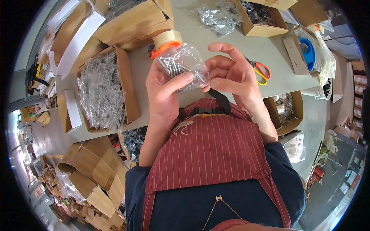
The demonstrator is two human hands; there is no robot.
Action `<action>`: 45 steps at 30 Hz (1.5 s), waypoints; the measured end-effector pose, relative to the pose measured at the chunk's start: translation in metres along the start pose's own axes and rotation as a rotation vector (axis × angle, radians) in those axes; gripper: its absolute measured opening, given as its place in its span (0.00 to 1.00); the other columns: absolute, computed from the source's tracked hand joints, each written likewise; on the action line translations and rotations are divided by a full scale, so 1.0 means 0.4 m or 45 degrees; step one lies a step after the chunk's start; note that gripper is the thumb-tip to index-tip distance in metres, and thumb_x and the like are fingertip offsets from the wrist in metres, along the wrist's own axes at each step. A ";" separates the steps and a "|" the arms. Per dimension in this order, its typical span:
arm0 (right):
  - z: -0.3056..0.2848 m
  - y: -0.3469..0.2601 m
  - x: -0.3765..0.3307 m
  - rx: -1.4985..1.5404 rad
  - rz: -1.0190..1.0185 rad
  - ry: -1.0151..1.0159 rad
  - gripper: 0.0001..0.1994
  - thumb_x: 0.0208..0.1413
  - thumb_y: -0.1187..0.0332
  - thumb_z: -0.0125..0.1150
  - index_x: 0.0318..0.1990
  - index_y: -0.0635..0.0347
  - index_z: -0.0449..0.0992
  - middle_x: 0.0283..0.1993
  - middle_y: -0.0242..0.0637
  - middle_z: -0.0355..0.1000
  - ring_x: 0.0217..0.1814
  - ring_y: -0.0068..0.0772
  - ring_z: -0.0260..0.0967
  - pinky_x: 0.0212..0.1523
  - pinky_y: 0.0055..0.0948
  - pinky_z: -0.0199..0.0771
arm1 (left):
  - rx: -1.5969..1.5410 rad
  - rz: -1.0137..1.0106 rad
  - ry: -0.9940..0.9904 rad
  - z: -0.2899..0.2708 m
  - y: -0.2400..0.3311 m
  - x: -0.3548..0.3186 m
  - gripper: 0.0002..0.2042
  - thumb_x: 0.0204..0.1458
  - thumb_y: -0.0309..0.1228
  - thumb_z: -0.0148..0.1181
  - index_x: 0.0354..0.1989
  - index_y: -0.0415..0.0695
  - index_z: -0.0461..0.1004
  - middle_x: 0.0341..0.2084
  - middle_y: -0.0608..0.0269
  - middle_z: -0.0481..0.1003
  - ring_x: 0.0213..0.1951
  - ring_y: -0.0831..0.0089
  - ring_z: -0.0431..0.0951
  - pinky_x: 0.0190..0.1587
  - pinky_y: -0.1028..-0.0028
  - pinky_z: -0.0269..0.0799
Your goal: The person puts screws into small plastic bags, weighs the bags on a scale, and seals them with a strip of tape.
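Note:
A small clear plastic bag of metal screws is held up in front of my chest, above a grey table. My left hand grips it from the left, thumb pressed across its lower edge. My right hand pinches the bag's right end with fingers curled, index finger raised. Just behind the bag, on the table, stands a roll of tape on an orange dispenser.
An open cardboard box of bagged screws lies at left. More boxes and a loose bag of screws sit at the back. Red and yellow scissors lie at right, near a blue reel in plastic. Cartons crowd the floor at lower left.

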State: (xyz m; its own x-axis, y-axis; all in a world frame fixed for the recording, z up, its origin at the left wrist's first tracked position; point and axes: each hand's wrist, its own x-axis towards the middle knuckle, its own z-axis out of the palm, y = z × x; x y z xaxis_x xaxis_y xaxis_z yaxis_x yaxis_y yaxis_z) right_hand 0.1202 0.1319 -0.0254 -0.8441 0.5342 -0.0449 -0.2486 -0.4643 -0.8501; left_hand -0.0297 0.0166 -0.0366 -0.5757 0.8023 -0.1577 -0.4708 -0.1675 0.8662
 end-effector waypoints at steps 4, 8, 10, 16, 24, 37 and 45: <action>-0.001 -0.012 -0.006 -0.202 0.069 0.010 0.28 0.54 0.83 0.61 0.62 0.63 0.59 0.43 0.43 0.72 0.42 0.31 0.75 0.44 0.29 0.79 | -0.014 0.005 -0.003 0.010 0.006 -0.003 0.30 0.43 0.17 0.65 0.59 0.36 0.65 0.47 0.58 0.74 0.48 0.70 0.76 0.50 0.70 0.72; 0.001 -0.003 0.000 -0.224 0.106 0.016 0.27 0.54 0.82 0.62 0.62 0.62 0.60 0.39 0.41 0.73 0.40 0.29 0.76 0.42 0.28 0.78 | -0.009 -0.011 -0.003 0.011 -0.001 -0.007 0.30 0.44 0.17 0.64 0.60 0.36 0.64 0.47 0.57 0.74 0.47 0.70 0.76 0.49 0.69 0.72; -0.004 0.003 0.004 -0.126 0.106 -0.016 0.26 0.54 0.81 0.62 0.61 0.64 0.61 0.37 0.41 0.74 0.38 0.30 0.77 0.40 0.28 0.78 | -0.002 -0.035 -0.007 0.009 0.000 -0.007 0.30 0.45 0.17 0.64 0.60 0.36 0.64 0.47 0.57 0.73 0.47 0.70 0.76 0.50 0.69 0.72; -0.020 0.007 0.010 0.065 0.063 0.073 0.24 0.54 0.81 0.60 0.58 0.70 0.62 0.36 0.42 0.74 0.36 0.35 0.78 0.39 0.30 0.79 | -0.163 -0.153 -0.125 -0.001 0.010 -0.001 0.32 0.47 0.18 0.61 0.63 0.35 0.60 0.48 0.53 0.73 0.49 0.66 0.76 0.54 0.67 0.70; -0.039 0.009 0.012 0.104 0.003 0.146 0.23 0.54 0.82 0.59 0.57 0.70 0.62 0.35 0.42 0.74 0.35 0.36 0.78 0.37 0.32 0.80 | 0.060 -0.232 -0.182 0.009 0.031 0.000 0.33 0.49 0.18 0.62 0.65 0.37 0.57 0.47 0.48 0.75 0.45 0.61 0.79 0.49 0.61 0.77; -0.026 -0.002 0.002 -0.190 0.019 0.152 0.21 0.54 0.80 0.60 0.55 0.66 0.66 0.35 0.38 0.73 0.36 0.28 0.75 0.40 0.25 0.74 | 0.093 -0.069 -0.126 0.011 0.000 0.001 0.29 0.47 0.19 0.61 0.61 0.36 0.61 0.44 0.53 0.76 0.41 0.66 0.79 0.42 0.66 0.78; -0.049 -0.008 -0.006 -0.151 -0.010 0.078 0.22 0.53 0.80 0.59 0.57 0.65 0.66 0.41 0.41 0.74 0.41 0.28 0.75 0.45 0.24 0.75 | 0.111 -0.047 -0.084 0.011 -0.004 -0.001 0.30 0.48 0.18 0.59 0.63 0.36 0.62 0.45 0.55 0.75 0.44 0.70 0.77 0.39 0.68 0.78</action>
State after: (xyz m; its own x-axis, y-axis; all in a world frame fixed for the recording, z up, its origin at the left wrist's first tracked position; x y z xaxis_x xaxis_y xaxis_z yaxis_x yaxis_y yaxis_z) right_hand 0.1322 0.1460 -0.0330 -0.8106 0.5817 -0.0669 -0.1945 -0.3752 -0.9063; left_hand -0.0259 0.0192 -0.0359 -0.5126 0.8433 -0.1615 -0.4294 -0.0889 0.8987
